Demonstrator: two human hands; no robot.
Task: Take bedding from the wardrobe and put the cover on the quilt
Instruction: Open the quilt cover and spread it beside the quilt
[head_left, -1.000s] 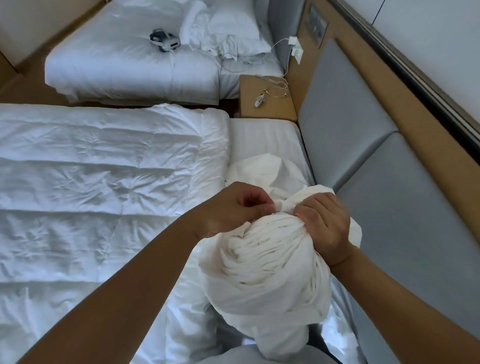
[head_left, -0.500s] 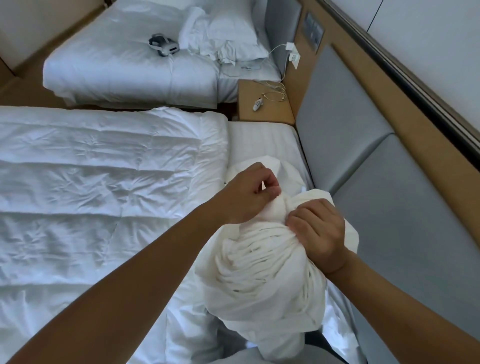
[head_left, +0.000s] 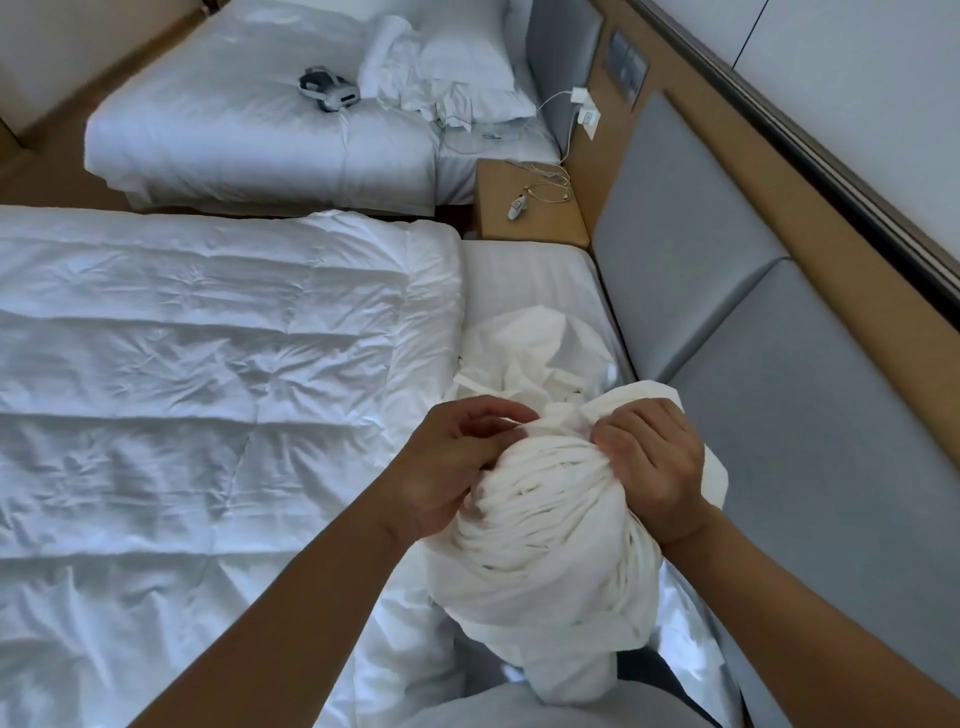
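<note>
The cover (head_left: 545, 545) is bunched into a gathered roll and held up over the head end of the bed (head_left: 530, 280); the right grip (head_left: 649, 462) is clenched on the folds at its top; the left grip (head_left: 457, 467) pinches a fold just beside it. The quilt (head_left: 208, 389) lies flat to the left, its edge close by the left grip, the nearer one; its long axis runs off leftward, so the cover's opening probably has to face that way.
</note>
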